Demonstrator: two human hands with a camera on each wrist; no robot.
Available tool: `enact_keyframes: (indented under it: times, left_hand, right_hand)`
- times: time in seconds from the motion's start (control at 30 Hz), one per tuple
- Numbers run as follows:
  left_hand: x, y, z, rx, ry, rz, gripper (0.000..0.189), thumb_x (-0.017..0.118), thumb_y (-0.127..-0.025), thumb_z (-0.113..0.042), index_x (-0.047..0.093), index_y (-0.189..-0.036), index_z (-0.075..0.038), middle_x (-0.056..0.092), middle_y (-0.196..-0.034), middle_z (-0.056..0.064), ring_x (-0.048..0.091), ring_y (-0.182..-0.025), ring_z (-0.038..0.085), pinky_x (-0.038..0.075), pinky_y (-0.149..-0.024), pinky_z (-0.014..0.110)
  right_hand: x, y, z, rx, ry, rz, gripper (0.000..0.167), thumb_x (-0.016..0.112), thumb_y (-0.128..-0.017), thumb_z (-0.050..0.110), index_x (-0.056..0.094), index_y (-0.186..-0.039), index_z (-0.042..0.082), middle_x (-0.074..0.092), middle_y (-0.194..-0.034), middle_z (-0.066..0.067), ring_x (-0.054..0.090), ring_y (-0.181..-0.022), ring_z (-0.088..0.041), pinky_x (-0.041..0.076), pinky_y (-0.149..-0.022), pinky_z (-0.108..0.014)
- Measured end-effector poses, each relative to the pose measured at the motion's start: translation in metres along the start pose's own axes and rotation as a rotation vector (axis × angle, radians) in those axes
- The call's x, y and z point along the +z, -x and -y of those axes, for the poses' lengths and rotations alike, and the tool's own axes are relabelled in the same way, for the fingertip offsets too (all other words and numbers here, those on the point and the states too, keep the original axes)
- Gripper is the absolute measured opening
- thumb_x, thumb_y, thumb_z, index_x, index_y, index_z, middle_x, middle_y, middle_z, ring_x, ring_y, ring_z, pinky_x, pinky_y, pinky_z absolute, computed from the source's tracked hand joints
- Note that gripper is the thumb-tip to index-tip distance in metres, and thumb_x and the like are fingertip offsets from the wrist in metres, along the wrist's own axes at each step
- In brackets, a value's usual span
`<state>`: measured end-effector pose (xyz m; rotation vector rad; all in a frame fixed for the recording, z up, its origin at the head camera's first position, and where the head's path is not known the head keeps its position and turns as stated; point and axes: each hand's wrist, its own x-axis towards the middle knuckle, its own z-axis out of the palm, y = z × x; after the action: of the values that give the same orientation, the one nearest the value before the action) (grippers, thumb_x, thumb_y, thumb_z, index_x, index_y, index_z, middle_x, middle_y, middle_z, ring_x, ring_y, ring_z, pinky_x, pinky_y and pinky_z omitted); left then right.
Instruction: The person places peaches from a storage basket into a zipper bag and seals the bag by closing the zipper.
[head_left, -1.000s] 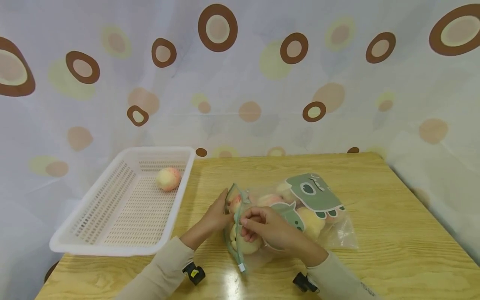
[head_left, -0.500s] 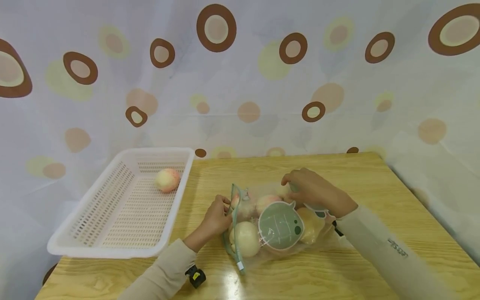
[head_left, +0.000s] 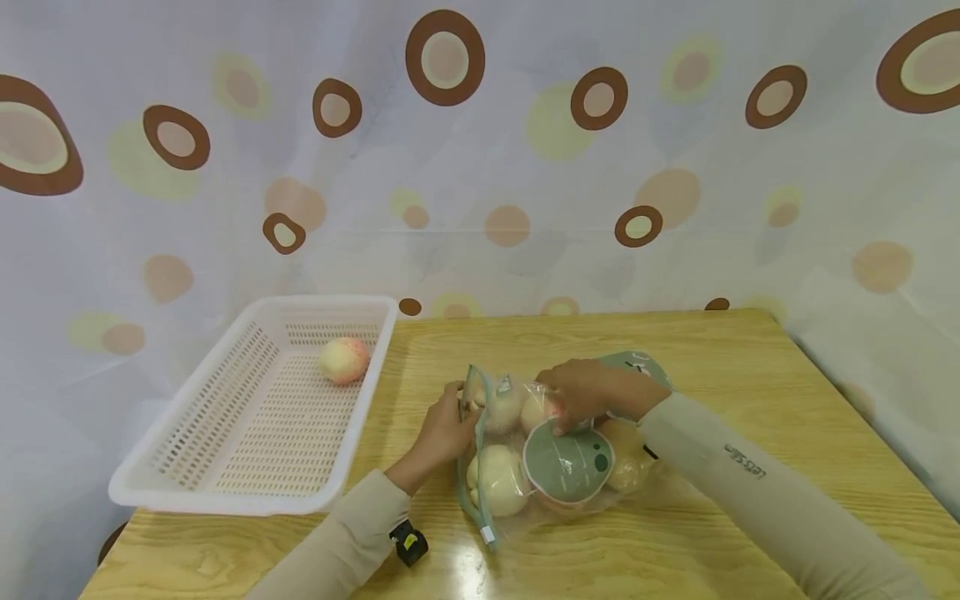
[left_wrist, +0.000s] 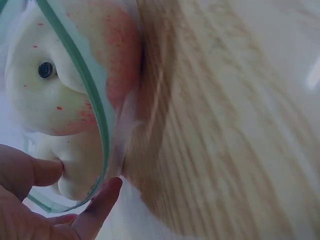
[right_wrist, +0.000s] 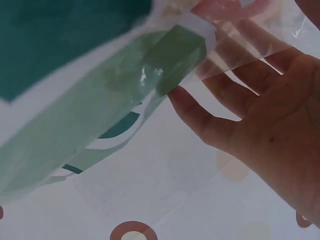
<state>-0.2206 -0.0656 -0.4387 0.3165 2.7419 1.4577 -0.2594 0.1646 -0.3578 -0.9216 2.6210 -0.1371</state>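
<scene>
A clear zip bag point(head_left: 568, 462) with green cartoon prints lies on its side, several peaches point(head_left: 501, 482) inside. Its green-edged mouth point(left_wrist: 96, 95) faces left and gapes. My left hand point(head_left: 442, 429) pinches this edge, the thumb inside against a pale peach point(left_wrist: 82, 165) and the index finger outside. Another peach point(left_wrist: 55, 82), with a dark round spot in its hollow, sits just within the mouth. Over the bag's far side, my right hand point(head_left: 592, 390) grips the film around the fruit. In the right wrist view, its fingers point(right_wrist: 235, 92) reach behind the clear plastic.
Left of the bag stands a white perforated basket point(head_left: 225, 502) holding one peach point(head_left: 344, 361). Both rest on a wooden table point(head_left: 750, 375), and a patterned curtain point(head_left: 480, 167) hangs along the back edge.
My right hand has gone from the bag's mouth to its far right, then back left along the far side, pressing the bag. The left hand stays at the mouth.
</scene>
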Motion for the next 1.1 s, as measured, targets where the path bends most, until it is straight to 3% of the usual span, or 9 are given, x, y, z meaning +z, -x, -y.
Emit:
enact_keyframes:
  times: [0.13,0.23,0.33,0.43,0.57,0.73,0.8,0.93,1.1]
  left_hand:
    - [0.002,-0.006,-0.002,-0.008,-0.021,-0.039,0.028,0.054,-0.095,-0.003,0.049,-0.119,0.011,0.062,-0.104,0.025,0.065,-0.083,0.031,0.055,-0.061,0.03]
    - [0.004,-0.01,-0.001,-0.032,0.001,-0.053,0.019,0.054,-0.094,-0.002,0.052,-0.109,0.008,0.062,-0.093,0.019,0.061,-0.071,0.022,0.051,-0.056,0.026]
    - [0.006,-0.012,-0.001,-0.038,0.029,-0.046,0.014,0.053,-0.094,-0.003,0.051,-0.104,0.006,0.06,-0.086,0.015,0.056,-0.068,0.018,0.048,-0.056,0.025]
    - [0.006,-0.011,-0.001,-0.037,0.05,-0.022,0.014,0.054,-0.094,-0.005,0.051,-0.104,0.005,0.06,-0.095,0.019,0.062,-0.082,0.027,0.054,-0.066,0.031]
    - [0.002,-0.007,-0.001,-0.103,0.13,0.03,0.034,0.06,-0.092,-0.009,0.045,-0.119,0.006,0.055,-0.118,0.026,0.059,-0.106,0.042,0.054,-0.083,0.044]
    - [-0.005,-0.01,-0.001,-0.15,0.2,0.093,0.061,0.069,-0.088,-0.016,0.038,-0.137,0.004,0.052,-0.123,0.026,0.058,-0.106,0.041,0.054,-0.082,0.047]
    - [-0.007,-0.011,-0.001,-0.138,0.201,0.107,0.058,0.069,-0.087,-0.015,0.043,-0.135,0.005,0.054,-0.121,0.025,0.058,-0.106,0.041,0.054,-0.081,0.047]
    - [-0.006,-0.013,0.001,-0.136,0.224,0.122,0.046,0.067,-0.087,-0.009,0.052,-0.129,0.005,0.054,-0.12,0.023,0.058,-0.107,0.039,0.055,-0.081,0.044]
    - [-0.005,-0.014,0.003,-0.16,0.217,0.092,0.039,0.065,-0.088,-0.003,0.055,-0.125,0.004,0.054,-0.119,0.024,0.06,-0.102,0.037,0.056,-0.078,0.041]
  right_hand:
    - [-0.001,0.006,-0.001,-0.06,-0.069,-0.066,0.068,0.075,-0.084,0.031,0.046,-0.138,0.003,0.051,-0.135,-0.018,0.048,-0.124,-0.039,0.043,-0.098,-0.052]
    - [-0.002,0.014,0.009,-0.103,-0.086,-0.186,0.058,0.069,-0.089,0.029,0.048,-0.137,0.004,0.049,-0.136,-0.017,0.048,-0.124,-0.037,0.043,-0.097,-0.051]
    - [0.0,0.023,0.033,-0.141,-0.075,-0.336,0.041,0.066,-0.092,0.027,0.057,-0.124,0.004,0.059,-0.121,-0.013,0.057,-0.109,-0.031,0.049,-0.087,-0.044]
    - [0.009,0.032,0.067,-0.128,-0.096,-0.412,0.025,0.061,-0.094,0.033,0.064,-0.102,0.009,0.065,-0.095,-0.002,0.061,-0.081,-0.017,0.05,-0.07,-0.032]
    - [0.031,0.035,0.106,-0.067,-0.136,-0.441,0.037,0.054,-0.094,0.048,0.061,-0.081,0.013,0.057,-0.07,0.007,0.049,-0.057,-0.006,0.042,-0.052,-0.024]
    - [0.061,0.027,0.129,-0.04,0.017,-0.601,0.04,0.063,-0.089,0.048,0.055,-0.072,0.012,0.045,-0.058,0.006,0.044,-0.049,-0.008,0.034,-0.041,-0.024]
    - [0.068,0.023,0.13,-0.02,0.051,-0.661,0.035,0.066,-0.087,0.037,0.052,-0.068,0.013,0.042,-0.056,0.006,0.041,-0.047,-0.008,0.032,-0.039,-0.024]
    - [0.072,0.021,0.13,0.009,-0.018,-0.706,0.033,0.064,-0.083,0.016,0.043,-0.058,0.014,0.037,-0.051,0.006,0.034,-0.044,-0.008,0.029,-0.038,-0.025]
    - [0.07,0.021,0.13,0.023,-0.096,-0.67,0.039,0.063,-0.09,0.025,0.045,-0.057,0.015,0.04,-0.049,0.007,0.036,-0.044,-0.007,0.03,-0.039,-0.024]
